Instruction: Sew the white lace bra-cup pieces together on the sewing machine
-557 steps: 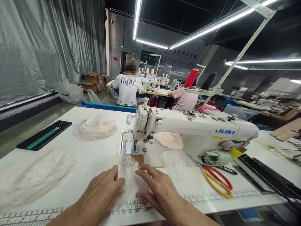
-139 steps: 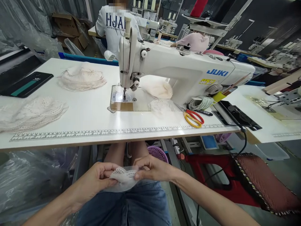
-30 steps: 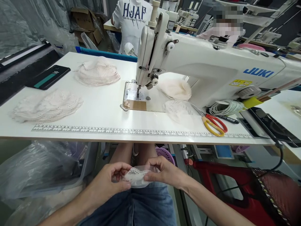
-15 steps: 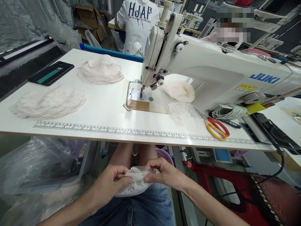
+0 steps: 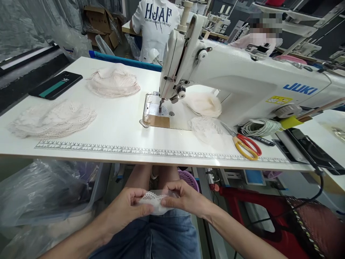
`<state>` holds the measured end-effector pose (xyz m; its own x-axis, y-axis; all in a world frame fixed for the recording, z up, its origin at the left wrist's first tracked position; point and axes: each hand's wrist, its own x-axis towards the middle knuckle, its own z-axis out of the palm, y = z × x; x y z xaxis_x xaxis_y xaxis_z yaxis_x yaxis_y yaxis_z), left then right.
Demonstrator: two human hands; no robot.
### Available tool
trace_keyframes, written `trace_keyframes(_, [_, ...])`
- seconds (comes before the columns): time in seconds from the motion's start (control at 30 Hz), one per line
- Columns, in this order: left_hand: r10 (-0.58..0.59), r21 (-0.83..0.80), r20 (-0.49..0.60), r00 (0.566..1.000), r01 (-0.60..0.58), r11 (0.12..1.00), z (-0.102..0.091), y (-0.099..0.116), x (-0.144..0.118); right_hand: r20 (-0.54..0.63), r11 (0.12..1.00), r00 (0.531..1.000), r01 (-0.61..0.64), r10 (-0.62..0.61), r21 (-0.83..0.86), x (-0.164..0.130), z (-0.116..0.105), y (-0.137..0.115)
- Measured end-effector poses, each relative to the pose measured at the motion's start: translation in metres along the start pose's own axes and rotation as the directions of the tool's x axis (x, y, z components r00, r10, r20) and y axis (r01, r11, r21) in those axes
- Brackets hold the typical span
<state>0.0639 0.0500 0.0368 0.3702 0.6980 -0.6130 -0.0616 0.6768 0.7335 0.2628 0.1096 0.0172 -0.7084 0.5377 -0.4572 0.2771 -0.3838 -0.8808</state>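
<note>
A small piece of white lace cloth point(image 5: 153, 202) is pinched between the left hand point(image 5: 126, 209) and the right hand point(image 5: 183, 198), low over the lap in blue jeans point(image 5: 159, 235), below the white surface point(image 5: 118, 126). Half a second ago more of the cloth hung down; now it is bunched up smaller and held a little higher, so it seems to be getting folded or lined up by the fingers. At 12 o'clock from the hands, the white sewing machine point(image 5: 242, 79) is left untouched. A flat pile of lace pieces point(image 5: 54, 118) is seen at 10 o'clock, and red and yellow scissors point(image 5: 246, 145) at 2 o'clock.
</note>
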Motion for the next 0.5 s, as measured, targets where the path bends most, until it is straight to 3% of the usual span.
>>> trace_keyframes(0.23, [0.010, 0.058, -0.065, 0.998, -0.006, 0.998, 0.0067, 0.0019, 0.0043, 0.008, 1.000, 1.000, -0.002, 0.002, 0.011, 0.0001, 0.0004, -0.0038])
trace_keyframes(0.5, [0.005, 0.099, -0.037, 0.999, -0.001, 0.995, -0.0008, 0.0059, 0.0001, 0.085, 0.999, 0.996, 0.003, -0.007, 0.048, 0.0024, -0.0025, -0.0032])
